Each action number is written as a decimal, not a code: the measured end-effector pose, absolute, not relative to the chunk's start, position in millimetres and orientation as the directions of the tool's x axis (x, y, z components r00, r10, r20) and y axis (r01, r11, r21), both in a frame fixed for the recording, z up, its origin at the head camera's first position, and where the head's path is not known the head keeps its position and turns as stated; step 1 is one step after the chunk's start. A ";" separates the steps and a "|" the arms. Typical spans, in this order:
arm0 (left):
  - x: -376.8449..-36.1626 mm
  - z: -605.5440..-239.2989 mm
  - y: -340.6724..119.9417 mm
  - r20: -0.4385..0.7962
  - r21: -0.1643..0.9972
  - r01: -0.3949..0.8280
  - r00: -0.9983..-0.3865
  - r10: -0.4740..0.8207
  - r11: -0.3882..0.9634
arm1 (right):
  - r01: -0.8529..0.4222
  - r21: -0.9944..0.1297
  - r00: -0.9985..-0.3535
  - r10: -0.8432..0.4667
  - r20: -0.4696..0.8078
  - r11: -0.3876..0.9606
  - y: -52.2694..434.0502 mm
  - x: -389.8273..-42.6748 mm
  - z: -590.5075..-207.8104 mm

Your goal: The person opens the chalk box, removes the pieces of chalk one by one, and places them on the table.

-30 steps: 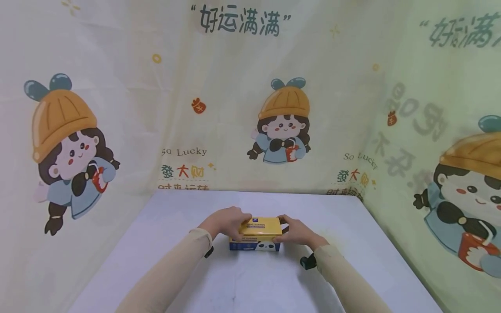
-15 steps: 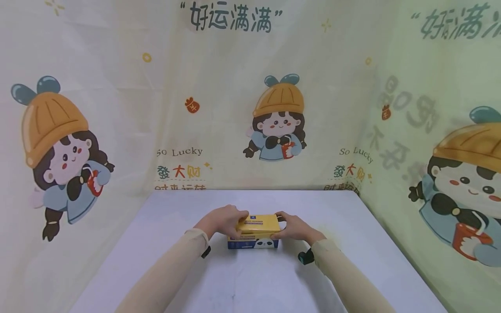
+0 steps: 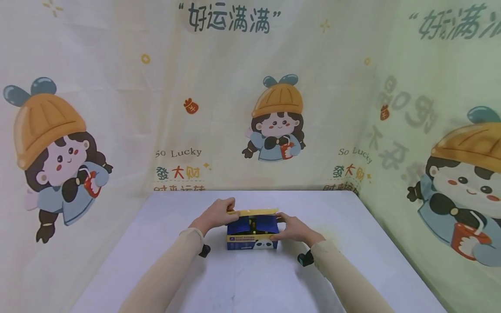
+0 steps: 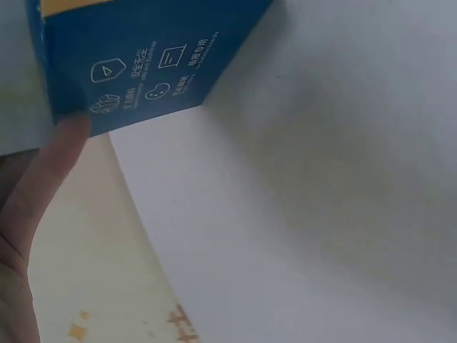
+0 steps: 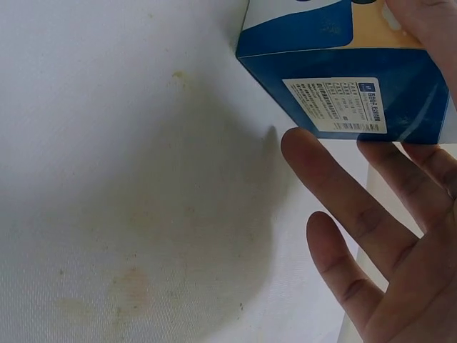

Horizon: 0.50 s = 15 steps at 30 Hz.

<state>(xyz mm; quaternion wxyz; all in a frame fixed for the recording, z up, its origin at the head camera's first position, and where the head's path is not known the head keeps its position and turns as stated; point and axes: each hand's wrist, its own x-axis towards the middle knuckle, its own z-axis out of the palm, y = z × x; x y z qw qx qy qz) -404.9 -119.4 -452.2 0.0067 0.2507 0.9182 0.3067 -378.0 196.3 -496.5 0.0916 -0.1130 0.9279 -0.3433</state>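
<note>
A small blue box [image 3: 252, 234] sits on the white desk [image 3: 250, 278], in the middle between the left and right edges and a bit nearer the far edge than the near one. Its yellow lid [image 3: 253, 211] is tipped up, and the dark inside of the box shows.

The left hand [image 3: 214, 216] pinches the left end of the lid and holds it up. In the left wrist view one finger [image 4: 61, 153] touches the blue side of the box. The right hand [image 3: 292, 228] rests against the right side of the box and keeps it from sliding. Its fingers [image 5: 343, 189] are mostly straight, with the thumb on the front.

The step in hand looks like opening the box. The next move likely calls for folding the lid all the way back while the right hand holds the box down.

There is lots of bare desk on every side of the box. A printed curtain [image 3: 98, 108] hangs along the far edge and both side edges.
</note>
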 end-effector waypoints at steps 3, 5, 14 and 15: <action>-408.2 -460.4 -122.2 0.119 0.719 0.313 -0.935 0.334 0.621 | -0.136 -0.660 -0.959 -0.265 -0.100 0.739 194.3 -376.2 -496.7; -409.3 -465.8 -121.6 0.114 0.779 0.247 -0.960 0.257 0.577 | -0.126 -0.655 -0.962 -0.254 -0.104 0.745 193.2 -375.5 -496.9; -407.5 -492.1 -113.6 0.213 0.879 0.194 -0.977 0.004 0.436 | -0.111 -0.622 -0.967 -0.230 -0.114 0.775 194.1 -377.3 -498.2; -406.7 -494.6 -113.1 0.215 0.877 0.193 -0.977 0.000 0.440 | -0.111 -0.622 -0.966 -0.230 -0.114 0.775 194.2 -377.5 -498.5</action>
